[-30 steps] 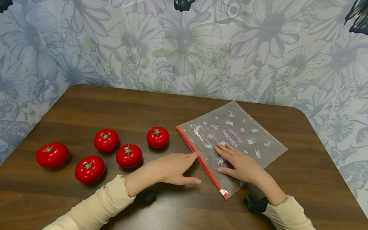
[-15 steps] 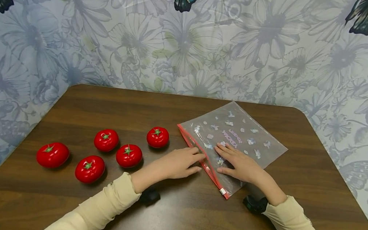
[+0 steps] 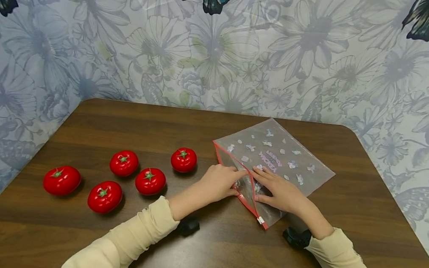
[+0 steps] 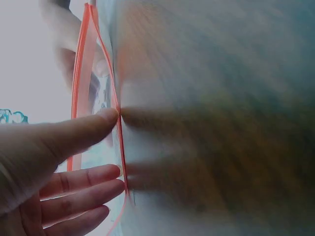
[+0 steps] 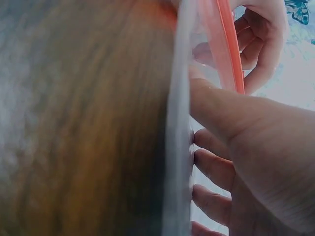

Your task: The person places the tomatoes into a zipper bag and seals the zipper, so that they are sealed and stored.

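Observation:
A clear plastic slider bag (image 3: 293,153) with a red-edged mouth lies on the table, printed with small pale figures. Its mouth gapes, the upper red edge (image 3: 251,184) raised off the lower one. My left hand (image 3: 219,183) is at this mouth; in the left wrist view its thumb (image 4: 98,125) and several extended fingers touch the lower red edge. The index finger is hard to make out there. My right hand (image 3: 280,193) rests with fingers spread on the bag's top film. In the right wrist view its fingertips (image 5: 206,164) press the film.
Several red tomatoes (image 3: 150,181) with green tops stand on the wooden table (image 3: 154,124), left of the bag. The nearest to the left hand is just beyond its wrist. A white slider (image 3: 260,219) sits at the bag's near corner. A floral cloth hangs behind.
My left hand has moved right into the bag's mouth. The upper red edge has lifted and shifted right, parting from the lower one. My right hand has stayed in place.

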The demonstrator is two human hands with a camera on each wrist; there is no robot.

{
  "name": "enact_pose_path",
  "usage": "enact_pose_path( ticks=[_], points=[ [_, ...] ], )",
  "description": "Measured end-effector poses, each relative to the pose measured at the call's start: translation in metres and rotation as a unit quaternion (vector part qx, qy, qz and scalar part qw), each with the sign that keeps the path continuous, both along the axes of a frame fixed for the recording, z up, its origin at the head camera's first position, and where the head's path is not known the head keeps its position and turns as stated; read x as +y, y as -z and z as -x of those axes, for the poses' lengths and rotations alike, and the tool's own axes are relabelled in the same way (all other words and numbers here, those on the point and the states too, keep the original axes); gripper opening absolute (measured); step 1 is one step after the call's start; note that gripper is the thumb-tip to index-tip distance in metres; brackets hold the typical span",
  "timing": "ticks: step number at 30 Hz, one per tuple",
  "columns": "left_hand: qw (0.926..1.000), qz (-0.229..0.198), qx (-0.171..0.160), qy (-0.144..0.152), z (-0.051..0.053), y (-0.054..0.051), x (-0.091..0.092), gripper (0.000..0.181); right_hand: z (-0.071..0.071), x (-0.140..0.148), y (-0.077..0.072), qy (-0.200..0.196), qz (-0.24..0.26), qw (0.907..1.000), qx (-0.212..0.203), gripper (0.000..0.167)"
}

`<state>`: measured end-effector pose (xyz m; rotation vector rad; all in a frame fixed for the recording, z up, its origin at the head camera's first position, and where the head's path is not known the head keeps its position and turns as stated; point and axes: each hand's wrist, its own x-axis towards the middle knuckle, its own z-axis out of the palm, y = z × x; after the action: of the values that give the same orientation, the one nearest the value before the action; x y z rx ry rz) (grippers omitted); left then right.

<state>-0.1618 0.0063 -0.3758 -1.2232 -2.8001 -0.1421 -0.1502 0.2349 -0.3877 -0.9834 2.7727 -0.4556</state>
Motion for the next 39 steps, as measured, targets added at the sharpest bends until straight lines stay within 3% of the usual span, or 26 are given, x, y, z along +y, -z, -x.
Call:
enact_pose_path(
  ticks=[6, 10, 14, 19, 24, 28, 33, 39],
  points=[
    [0.9997, 0.023, 0.008, -0.003, -0.001, -0.003, 0.003, 0.056, 0.002, 0.002, 0.0, 0.013, 0.013, 0.9998, -0.007, 0.075],
    [0.9997, 0.014, 0.021, 0.006, 0.0, -0.002, 0.002, 0.055, 0.002, 0.002, -0.005, 0.023, 0.063, 0.9977, 0.001, 0.072],
    [0.9995, 0.012, 0.029, 0.01, 0.001, -0.001, 0.0, 0.055, -0.001, -0.003, -0.016, 0.005, 0.123, 0.9918, 0.037, 0.057],
    [0.9995, 0.014, 0.028, 0.007, 0.0, -0.002, -0.001, 0.056, -0.001, -0.013, -0.019, -0.024, 0.113, 0.9911, 0.066, 0.035],
    [0.9994, 0.021, 0.027, 0.003, -0.001, -0.002, 0.0, 0.046, 0.005, -0.019, -0.008, -0.037, 0.132, 0.9904, 0.018, 0.023],
    [0.999, 0.035, 0.029, 0.0, -0.003, -0.002, 0.0, 0.028, 0.008, -0.021, -0.003, -0.016, 0.169, 0.985, -0.028, 0.02],
    [0.9982, 0.045, 0.031, 0.024, -0.006, -0.001, -0.004, 0.016, 0.007, -0.022, -0.008, 0.033, 0.213, 0.9746, -0.06, 0.022],
    [0.9983, 0.025, 0.023, 0.048, -0.007, 0.0, -0.011, 0.013, 0.003, -0.019, -0.023, 0.081, 0.258, 0.962, -0.034, 0.027]
  ],
)
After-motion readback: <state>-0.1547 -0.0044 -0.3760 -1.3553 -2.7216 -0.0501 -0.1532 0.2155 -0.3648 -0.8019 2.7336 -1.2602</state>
